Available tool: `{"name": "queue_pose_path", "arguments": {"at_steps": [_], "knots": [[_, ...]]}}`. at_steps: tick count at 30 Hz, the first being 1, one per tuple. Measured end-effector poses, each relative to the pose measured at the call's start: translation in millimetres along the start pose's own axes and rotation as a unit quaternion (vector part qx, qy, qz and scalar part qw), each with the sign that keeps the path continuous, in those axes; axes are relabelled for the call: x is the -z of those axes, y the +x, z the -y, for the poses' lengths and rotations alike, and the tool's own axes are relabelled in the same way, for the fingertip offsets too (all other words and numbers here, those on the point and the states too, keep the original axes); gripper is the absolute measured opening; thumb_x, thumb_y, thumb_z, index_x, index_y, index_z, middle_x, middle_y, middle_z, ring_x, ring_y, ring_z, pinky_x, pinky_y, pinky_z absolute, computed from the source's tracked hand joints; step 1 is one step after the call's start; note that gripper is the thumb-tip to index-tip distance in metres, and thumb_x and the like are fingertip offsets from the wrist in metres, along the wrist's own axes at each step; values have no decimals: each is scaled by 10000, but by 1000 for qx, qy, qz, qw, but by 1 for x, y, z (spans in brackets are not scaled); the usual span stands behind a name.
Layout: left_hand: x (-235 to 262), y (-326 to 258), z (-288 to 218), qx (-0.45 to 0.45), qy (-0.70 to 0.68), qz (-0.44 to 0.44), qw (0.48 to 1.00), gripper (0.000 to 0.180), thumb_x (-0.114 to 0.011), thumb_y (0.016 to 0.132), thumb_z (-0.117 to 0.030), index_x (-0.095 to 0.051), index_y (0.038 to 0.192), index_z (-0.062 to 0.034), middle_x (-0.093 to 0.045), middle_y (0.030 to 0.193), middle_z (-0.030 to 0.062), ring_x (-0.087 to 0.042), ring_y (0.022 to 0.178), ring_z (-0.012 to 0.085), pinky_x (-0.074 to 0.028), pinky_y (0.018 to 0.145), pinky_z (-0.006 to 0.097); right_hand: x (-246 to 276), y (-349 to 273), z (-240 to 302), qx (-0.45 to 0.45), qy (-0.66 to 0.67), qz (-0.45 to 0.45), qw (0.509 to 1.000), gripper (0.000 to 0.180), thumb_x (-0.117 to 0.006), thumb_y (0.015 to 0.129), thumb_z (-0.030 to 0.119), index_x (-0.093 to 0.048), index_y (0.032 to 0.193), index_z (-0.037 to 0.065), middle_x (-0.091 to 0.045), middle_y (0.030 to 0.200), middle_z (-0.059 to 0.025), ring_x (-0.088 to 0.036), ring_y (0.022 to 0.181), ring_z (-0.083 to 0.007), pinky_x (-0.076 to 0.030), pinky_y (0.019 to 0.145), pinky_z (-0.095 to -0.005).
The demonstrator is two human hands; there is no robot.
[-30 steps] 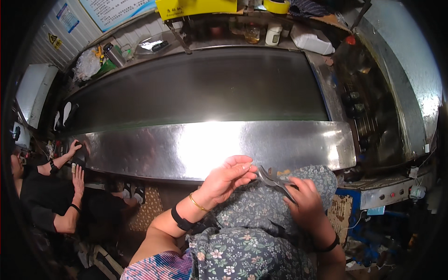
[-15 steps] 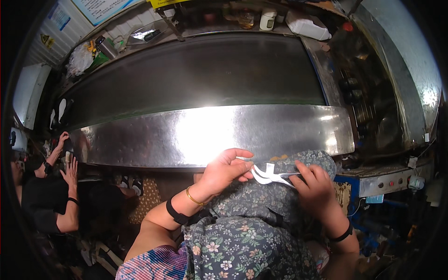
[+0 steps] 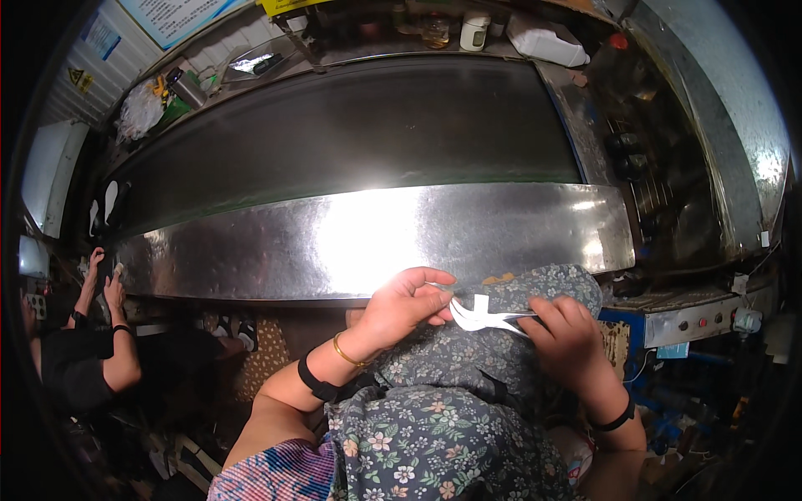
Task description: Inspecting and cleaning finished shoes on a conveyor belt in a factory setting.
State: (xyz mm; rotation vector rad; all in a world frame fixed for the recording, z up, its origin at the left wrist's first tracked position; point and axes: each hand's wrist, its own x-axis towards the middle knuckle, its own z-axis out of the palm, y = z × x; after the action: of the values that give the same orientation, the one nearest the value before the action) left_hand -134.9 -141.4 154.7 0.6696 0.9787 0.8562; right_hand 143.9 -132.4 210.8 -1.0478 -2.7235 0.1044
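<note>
A white, curved, strap-like piece (image 3: 469, 319) stretches between my hands above my lap, with a small white square tab on its upper edge. Two narrow tails run from it toward my right hand (image 3: 565, 332), whose fingers are closed round that end; a greyish edge shows by them. My left hand (image 3: 411, 302) pinches the other end between thumb and fingers. Flowered cloth (image 3: 451, 359) covers my lap beneath the piece. I cannot make out its exact kind. My fingers hide both of its ends.
A shiny metal ledge (image 3: 501, 225) runs along a dark conveyor belt (image 3: 368, 125). Black shoes with white insoles (image 3: 109, 204) stand at its left end. At the left a co-worker's hands (image 3: 113, 292) work over the ledge. A control panel (image 3: 681, 327) is at my right.
The co-worker's hands have moved, their right hand now closer to the ledge's end. The white piece has shifted very slightly in my hands, which stay nearly in place.
</note>
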Motion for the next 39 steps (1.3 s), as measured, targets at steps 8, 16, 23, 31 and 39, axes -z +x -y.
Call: {"name": "queue_pose_path", "arguments": {"at_steps": [8,16,23,31,39], "knots": [[-2,-1,-3,11,-25,-7,1000,303,-592,944,-12,-563,1239,53,-712,1040,159,-691,841,140,-567,733,223,-1,-1,-1,-2,1,0,1000,239,-608,727,79,-688,952,96,-646,1078,-83,-589,854,-262,-502,736,-374],[-2,0,-2,28,-16,5,999,358,-595,955,-34,-510,1286,71,-700,1074,152,-671,858,116,-554,750,207,-3,-4,-1,-2,3,8,1000,223,-615,740,90,-689,950,102,-646,1049,-77,-589,843,-257,-494,712,-368],[-3,0,-3,17,-13,-1,1000,284,-590,954,-23,-581,1229,44,-712,1056,144,-687,850,123,-566,745,217,-4,-9,-3,-1,14,23,1000,220,-610,753,102,-676,963,107,-626,982,-48,-578,814,-235,-487,690,-354],[-3,-1,2,17,7,-7,1000,267,-594,958,-35,-597,1213,41,-712,1076,130,-680,855,111,-564,759,218,-7,-10,0,-5,37,21,999,274,-587,773,83,-680,1031,95,-634,1084,-96,-589,862,-260,-491,725,-370],[-1,-3,8,-25,33,16,999,311,-586,967,-42,-562,1261,56,-694,1122,105,-657,920,96,-546,791,212,-8,-11,3,-22,59,11,998,298,-583,770,59,-687,1048,91,-635,1122,-110,-590,865,-267,-495,739,-371]]}}
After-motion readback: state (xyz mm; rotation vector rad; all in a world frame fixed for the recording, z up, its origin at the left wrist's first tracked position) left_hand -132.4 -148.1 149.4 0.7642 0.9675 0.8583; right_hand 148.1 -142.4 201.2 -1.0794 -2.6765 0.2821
